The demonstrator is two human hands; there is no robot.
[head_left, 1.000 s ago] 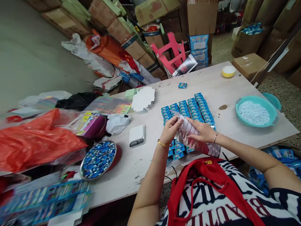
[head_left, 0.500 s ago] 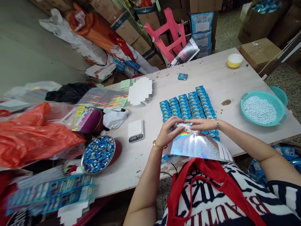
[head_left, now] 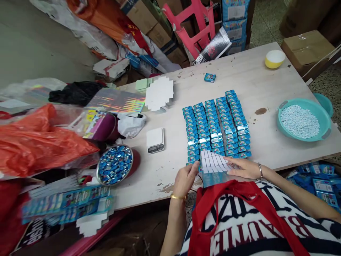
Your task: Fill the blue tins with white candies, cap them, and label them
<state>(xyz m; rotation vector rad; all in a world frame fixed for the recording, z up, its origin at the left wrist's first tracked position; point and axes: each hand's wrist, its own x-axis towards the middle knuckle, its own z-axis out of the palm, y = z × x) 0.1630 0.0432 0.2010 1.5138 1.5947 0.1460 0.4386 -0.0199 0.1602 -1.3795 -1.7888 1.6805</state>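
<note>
A sheet of white stickers [head_left: 213, 161] on a shiny, see-through backing lies low in front of my body, at the near edge of the table. My left hand [head_left: 185, 180] pinches its left edge between thumb and fingers. At the sheet's right side, my right hand [head_left: 245, 168] grips the edge with fingers stretched over it. Just beyond the sheet stand several rows of small blue tins [head_left: 213, 121], packed close together; the nearest ones are partly covered by the sheet and my hands.
A white scale [head_left: 155, 137] sits left of the rows, near a metal bowl of blue tins [head_left: 115, 165]. On the right is a turquoise basin [head_left: 286, 133] of pale tablets. A yellow bowl [head_left: 275, 59], a single blue box [head_left: 210, 78] and white die-cut cards [head_left: 160, 93] lie farther back.
My hands have moved apart and nearer my body. The sheet's shiny side faced me before; now its white stickers show. The view has tilted down slightly.
</note>
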